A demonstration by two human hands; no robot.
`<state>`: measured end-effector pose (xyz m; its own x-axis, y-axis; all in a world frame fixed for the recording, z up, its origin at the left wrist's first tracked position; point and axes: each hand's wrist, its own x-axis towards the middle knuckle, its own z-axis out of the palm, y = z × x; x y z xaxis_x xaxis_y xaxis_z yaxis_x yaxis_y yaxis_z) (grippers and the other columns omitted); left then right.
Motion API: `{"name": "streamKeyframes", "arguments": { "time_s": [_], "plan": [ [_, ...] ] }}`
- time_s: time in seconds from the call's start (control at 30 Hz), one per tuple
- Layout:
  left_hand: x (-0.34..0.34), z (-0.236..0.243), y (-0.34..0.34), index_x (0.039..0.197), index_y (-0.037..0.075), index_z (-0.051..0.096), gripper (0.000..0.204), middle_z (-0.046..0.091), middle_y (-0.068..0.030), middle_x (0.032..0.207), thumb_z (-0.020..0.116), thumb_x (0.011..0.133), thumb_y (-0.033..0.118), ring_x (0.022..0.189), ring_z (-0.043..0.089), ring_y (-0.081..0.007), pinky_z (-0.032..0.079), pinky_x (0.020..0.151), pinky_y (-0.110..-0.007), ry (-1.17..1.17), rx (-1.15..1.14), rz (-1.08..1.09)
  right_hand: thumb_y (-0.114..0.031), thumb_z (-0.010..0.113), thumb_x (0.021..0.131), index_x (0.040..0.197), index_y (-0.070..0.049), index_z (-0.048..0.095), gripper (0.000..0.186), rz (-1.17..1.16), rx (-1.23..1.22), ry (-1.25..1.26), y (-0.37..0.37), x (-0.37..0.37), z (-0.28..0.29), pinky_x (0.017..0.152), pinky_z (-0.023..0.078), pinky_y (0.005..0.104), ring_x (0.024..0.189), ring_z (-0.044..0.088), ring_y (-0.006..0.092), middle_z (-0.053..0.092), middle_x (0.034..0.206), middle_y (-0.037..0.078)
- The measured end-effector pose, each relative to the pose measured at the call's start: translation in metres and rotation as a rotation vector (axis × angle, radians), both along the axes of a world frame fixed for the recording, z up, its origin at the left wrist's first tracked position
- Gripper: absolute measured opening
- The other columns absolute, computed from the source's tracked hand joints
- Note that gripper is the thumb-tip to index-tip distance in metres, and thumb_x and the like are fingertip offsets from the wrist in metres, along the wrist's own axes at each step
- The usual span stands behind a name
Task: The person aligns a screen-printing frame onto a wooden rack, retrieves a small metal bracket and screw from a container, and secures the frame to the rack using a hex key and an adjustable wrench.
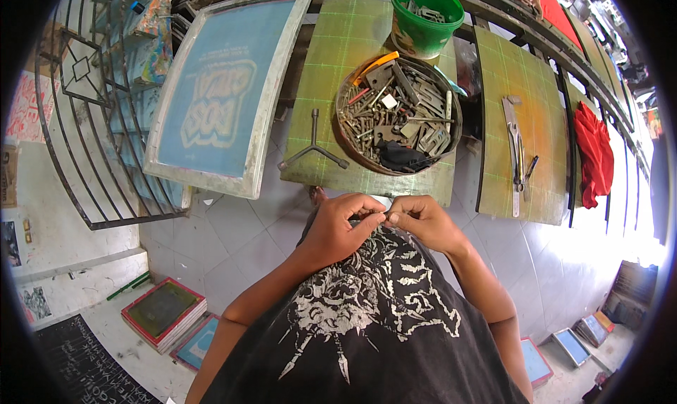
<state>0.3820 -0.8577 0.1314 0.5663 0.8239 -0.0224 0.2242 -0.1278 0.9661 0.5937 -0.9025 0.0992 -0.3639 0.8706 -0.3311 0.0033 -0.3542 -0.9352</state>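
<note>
- A small dark piece (386, 220) is sitting between the fingertips of both hands, in front of the shirt; I am finding it too small to identify.
- The left hand (344, 222) is pinching narrowly from one side, the right hand (423, 222) from the other; fingers are covering most of the piece, so I cannot tell how firmly either is gripping.
- Principal risk, in my judgement: the piece slipping free, since so little surface is offering purchase.
- The dark shirt (310, 354) and tiled floor (222, 238) are lying below; a dropped piece could be vanishing against the fabric (dark on dark, poor contrast) or bouncing away over the tiles.
- Beyond the hands, a round tub (367, 163) is holding jumbled screws and metal plates; a piece falling there could be getting lost among similar parts, and hard edges could be scratching fingers.
- A Y-shaped wrench (314, 129) is lying left of the tub on the greenish board (324, 44); a sweeping forearm could be knocking it off.
- A green bucket (425, 39) is standing behind the tub; a shove could be toppling it.
</note>
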Motion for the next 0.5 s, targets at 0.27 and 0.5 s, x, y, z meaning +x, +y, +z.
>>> {"name": "streamKeyframes", "arguments": {
  "time_s": [0.27,0.5],
  "plan": [
    [-0.0052,-0.0013,0.0005,0.092,-0.003,0.068,0.009,0.07,-0.0117,0.085,0.069,0.084,0.002,0.078,0.066,-0.0193,0.05,0.072,-0.03,-0.038,0.066,-0.06,-0.017,0.065,0.096,0.093,0.0,0.07,0.018,0.101,0.007,0.072,0.0002,-0.0028,0.0045,0.066,0.04,0.0249,0.075,0.048,0.0066,0.056,0.081,-0.002],
    [-0.0047,0.0038,0.0001,0.091,-0.003,0.068,0.009,0.071,-0.0124,0.084,0.07,0.083,0.0,0.076,0.067,-0.0193,0.051,0.071,-0.03,0.032,0.02,-0.039,-0.022,0.061,0.097,0.094,0.0,0.072,0.025,-0.02,0.161,-0.113,-0.0043,-0.009,0.0078,0.068,0.042,0.0259,0.075,0.051,0.0084,0.059,0.08,0.0]
  ]
}}
